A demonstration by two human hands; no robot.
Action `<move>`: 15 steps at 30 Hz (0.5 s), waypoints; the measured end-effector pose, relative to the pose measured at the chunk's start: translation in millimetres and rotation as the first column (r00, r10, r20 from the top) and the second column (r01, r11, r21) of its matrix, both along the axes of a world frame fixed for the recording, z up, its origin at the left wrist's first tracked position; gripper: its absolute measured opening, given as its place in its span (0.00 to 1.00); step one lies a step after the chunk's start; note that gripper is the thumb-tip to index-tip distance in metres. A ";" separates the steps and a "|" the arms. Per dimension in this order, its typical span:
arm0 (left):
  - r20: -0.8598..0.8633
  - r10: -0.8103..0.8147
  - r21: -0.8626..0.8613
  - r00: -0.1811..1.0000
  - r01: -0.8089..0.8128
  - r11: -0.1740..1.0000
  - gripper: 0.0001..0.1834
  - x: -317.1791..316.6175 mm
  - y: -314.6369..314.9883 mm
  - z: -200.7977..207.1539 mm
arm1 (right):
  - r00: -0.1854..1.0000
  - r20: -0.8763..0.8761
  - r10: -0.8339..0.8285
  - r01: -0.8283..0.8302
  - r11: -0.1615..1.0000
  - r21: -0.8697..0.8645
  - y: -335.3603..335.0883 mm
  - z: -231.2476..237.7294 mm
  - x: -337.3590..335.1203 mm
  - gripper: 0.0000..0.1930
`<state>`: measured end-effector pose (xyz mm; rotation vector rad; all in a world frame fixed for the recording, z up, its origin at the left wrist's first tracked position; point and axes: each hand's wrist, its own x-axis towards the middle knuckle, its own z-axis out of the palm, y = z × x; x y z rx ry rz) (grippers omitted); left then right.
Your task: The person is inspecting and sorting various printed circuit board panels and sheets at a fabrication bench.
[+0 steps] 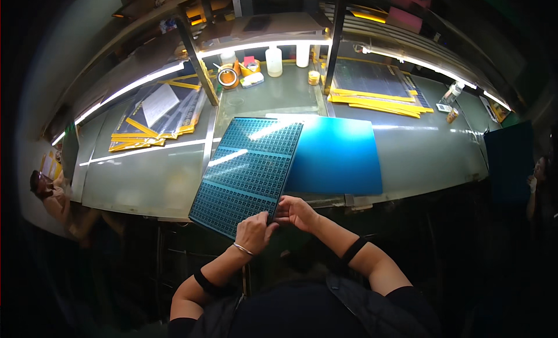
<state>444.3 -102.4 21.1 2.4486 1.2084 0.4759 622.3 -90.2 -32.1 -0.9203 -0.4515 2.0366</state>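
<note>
A stack of dark teal panels, printed with a fine grid in bands that looks like circuit boards, lies tilted on the bench and juts over its front edge. My left hand grips the near edge of the stack close to its right corner, fingers bent over the top. At that same corner, my right hand pinches the right edge with its fingertips; part of those fingers is hidden. Under and beside the stack, to the right, lies a smooth bright blue sheet.
Yellow-edged clear-covered films lie at the left, and a similar pile at the back right. White bottles, an orange-brown pot and a small jar stand at the back. Other people are at both sides.
</note>
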 end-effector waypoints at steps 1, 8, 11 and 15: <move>-0.089 0.004 0.050 0.996 0.000 0.999 0.10 1.0 -3.6 4.5 | 0.998 -0.050 -0.027 0.026 1.000 -0.017 -1.1 0.3 0.5 0.11; -0.204 0.017 0.061 0.979 -0.005 0.998 0.12 -5.0 -8.8 -12.1 | 0.997 -0.067 -0.040 0.038 0.999 -0.031 -8.8 10.1 -0.8 0.12; -0.066 -0.039 0.062 0.997 0.043 0.997 0.12 -6.1 -4.1 3.2 | 0.997 -0.013 -0.072 0.072 0.997 -0.006 -9.6 5.3 -0.8 0.12; -0.022 -0.079 0.009 0.997 0.079 0.997 0.12 1.2 -3.4 6.4 | 0.991 0.041 -0.130 0.130 0.991 -0.015 -16.3 22.1 2.6 0.13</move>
